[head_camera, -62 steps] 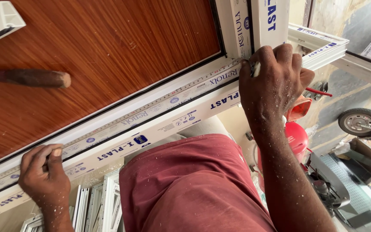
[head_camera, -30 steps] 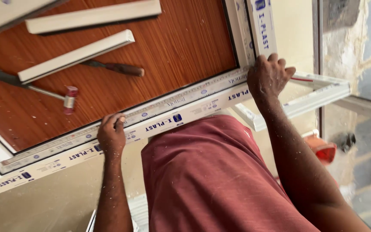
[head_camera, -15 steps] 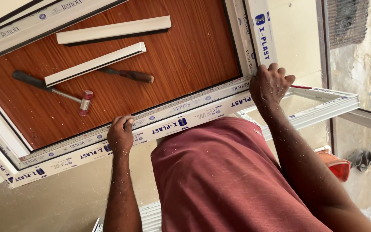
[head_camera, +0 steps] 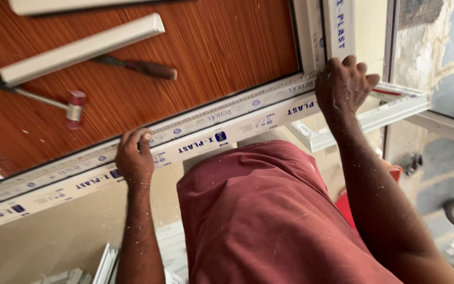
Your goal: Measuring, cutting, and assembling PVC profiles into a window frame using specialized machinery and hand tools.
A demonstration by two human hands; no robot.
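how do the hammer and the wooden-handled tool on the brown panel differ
The hammer has a thin metal shaft and a small head with red faces; the wooden-handled tool has a thick dark-brown grip and no such head. The hammer lies nearer the left hand; the tool lies farther up the wood-grain panel, partly under a white profile strip. Both lie flat, untouched.

Soft even daylight, sharp focus, faint shadows.
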